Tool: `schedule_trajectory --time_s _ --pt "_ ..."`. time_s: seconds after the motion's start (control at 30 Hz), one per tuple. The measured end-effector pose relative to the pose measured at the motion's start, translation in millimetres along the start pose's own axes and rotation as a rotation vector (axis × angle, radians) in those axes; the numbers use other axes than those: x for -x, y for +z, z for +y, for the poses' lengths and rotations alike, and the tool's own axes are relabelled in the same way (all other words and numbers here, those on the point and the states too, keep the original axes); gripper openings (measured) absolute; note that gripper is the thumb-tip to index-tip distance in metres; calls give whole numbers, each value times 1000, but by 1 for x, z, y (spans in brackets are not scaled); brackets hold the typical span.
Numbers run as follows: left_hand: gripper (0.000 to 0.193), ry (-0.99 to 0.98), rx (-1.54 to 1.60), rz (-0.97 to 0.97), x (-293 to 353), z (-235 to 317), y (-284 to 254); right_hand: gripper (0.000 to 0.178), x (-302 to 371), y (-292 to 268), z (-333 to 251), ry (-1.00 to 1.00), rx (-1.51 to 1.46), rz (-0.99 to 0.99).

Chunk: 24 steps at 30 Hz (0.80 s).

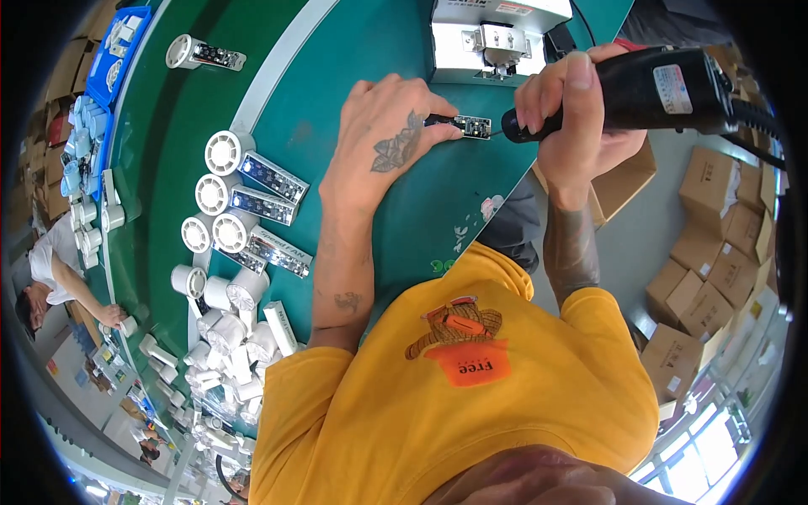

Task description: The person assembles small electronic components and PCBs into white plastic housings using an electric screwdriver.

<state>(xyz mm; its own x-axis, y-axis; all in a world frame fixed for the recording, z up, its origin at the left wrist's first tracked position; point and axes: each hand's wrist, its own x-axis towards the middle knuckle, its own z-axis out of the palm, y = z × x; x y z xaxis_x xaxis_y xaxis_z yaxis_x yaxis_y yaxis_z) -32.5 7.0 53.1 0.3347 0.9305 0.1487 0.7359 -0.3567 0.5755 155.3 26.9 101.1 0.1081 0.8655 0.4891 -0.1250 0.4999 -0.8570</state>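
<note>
My left hand (383, 139) lies over the green tabletop, its thumb and fingers pinching a small handheld-fan part with an exposed circuit board (475, 127). Most of that part is hidden under the fingers. My right hand (581, 126) is wrapped round a black electric screwdriver (644, 88), held nearly level, with a cord trailing off to the right. Its thin bit points left at the right end of the board; whether it touches a screw is too small to tell.
A silver box-shaped device (492, 42) stands behind my hands. Several white fan units with circuit boards (268, 178) lie left of my forearm, above a pile of white housings (240, 337). Beyond are a green belt (160, 151), a blue bin (126, 55) and a co-worker. Cardboard boxes (707, 269) stand right.
</note>
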Motion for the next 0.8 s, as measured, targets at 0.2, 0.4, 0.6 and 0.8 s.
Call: schedule_trajectory --time_s 0.2,0.4,0.6,0.8 --pt "20 37 45 103 1 -1 4 19 17 -8 3 -41 -111 9" --pt "20 14 47 74 1 -5 6 37 8 -5 0 -13 -279 35" --pt "19 6 32 42 2 -4 8 22 -65 41 -20 -82 -37 262" --pt "18 19 47 54 -1 -7 9 17 -60 41 8 -19 -829 121"
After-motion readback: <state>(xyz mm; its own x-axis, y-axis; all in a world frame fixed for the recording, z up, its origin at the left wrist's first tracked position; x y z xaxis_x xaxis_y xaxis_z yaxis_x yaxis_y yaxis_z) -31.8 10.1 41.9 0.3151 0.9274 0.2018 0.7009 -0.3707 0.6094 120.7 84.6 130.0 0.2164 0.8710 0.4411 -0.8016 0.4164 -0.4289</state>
